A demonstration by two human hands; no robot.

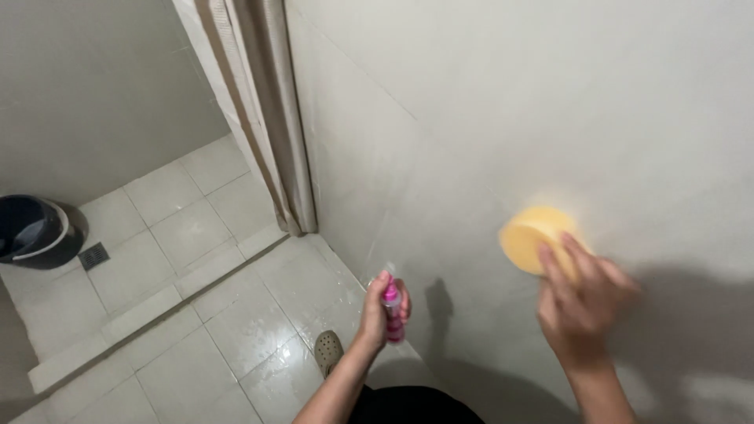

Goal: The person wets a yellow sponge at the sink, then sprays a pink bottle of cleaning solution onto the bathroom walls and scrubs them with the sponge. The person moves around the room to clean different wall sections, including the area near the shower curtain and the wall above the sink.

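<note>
My right hand (580, 302) presses a round yellow sponge (532, 235) against the pale tiled wall (550, 102) at the right. My fingers lie over the sponge's lower right part. My left hand (379, 308) is lower and closer to my body, wrapped around a small pink spray bottle (393, 314) held upright, a little away from the wall. The bottle throws a shadow on the wall beside it.
A beige curtain (263, 110) hangs at the wall's corner. A dark bucket (31, 230) stands at the far left next to a floor drain (93, 255). A raised tile kerb (149, 310) crosses the wet floor. My foot in a perforated clog (328, 349) is below.
</note>
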